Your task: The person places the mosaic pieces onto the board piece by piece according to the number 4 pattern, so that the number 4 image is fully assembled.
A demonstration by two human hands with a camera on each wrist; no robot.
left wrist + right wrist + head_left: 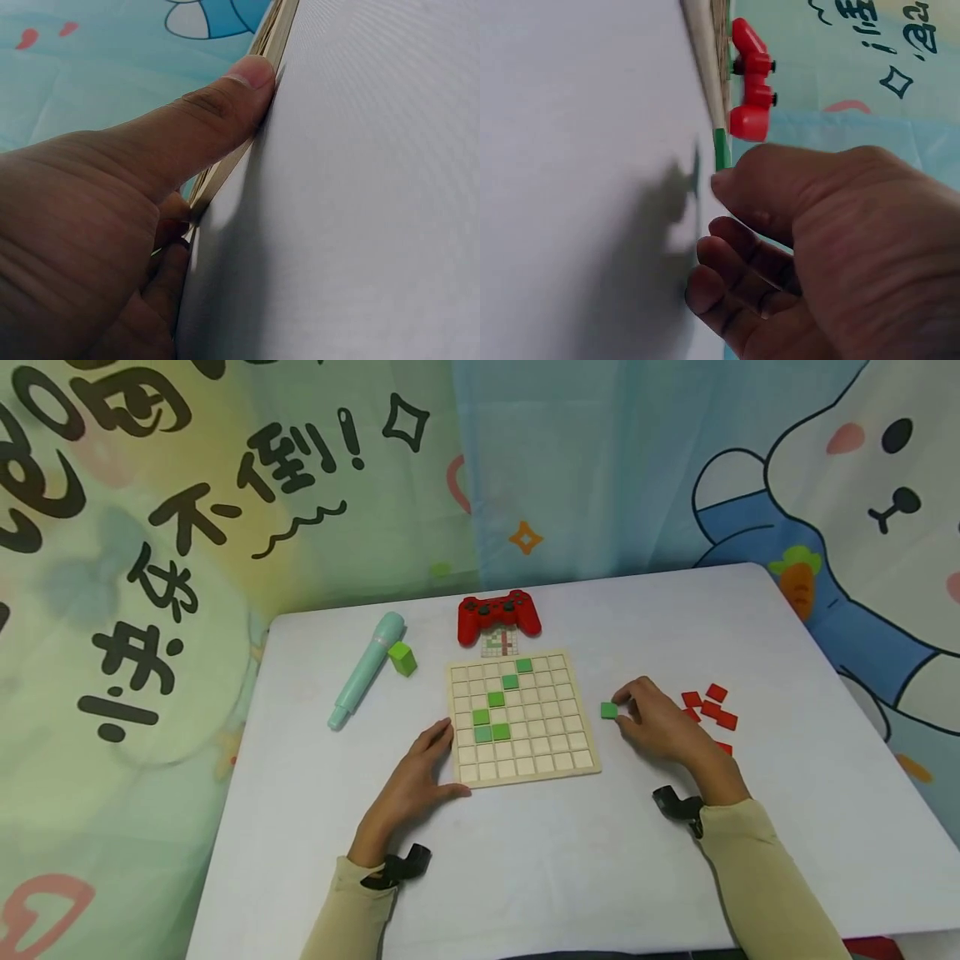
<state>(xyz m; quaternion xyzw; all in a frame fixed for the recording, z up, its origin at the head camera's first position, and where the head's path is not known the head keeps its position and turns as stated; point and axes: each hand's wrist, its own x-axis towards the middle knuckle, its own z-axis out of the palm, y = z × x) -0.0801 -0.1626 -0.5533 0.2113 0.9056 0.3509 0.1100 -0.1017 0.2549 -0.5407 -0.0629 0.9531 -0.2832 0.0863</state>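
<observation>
A square wooden grid board (532,772) lies on the white table, with several green tiles (496,699) in its cells. They run in a diagonal from the upper right, with two side by side at its lower end. My left hand (414,781) rests at the board's front left corner. Its straight thumb touches the front edge and its other fingers the left side. To the right of the board, my right hand (660,727) pinches a green square tile (608,710), just above the table; the tile appears edge-on in the right wrist view.
Several red tiles (711,709) lie beyond the right hand, partly hidden by it. Behind the board are a red game controller (498,613) and a small pattern card (499,642). A turquoise microphone-shaped object (367,672) and a green block (402,658) lie at left.
</observation>
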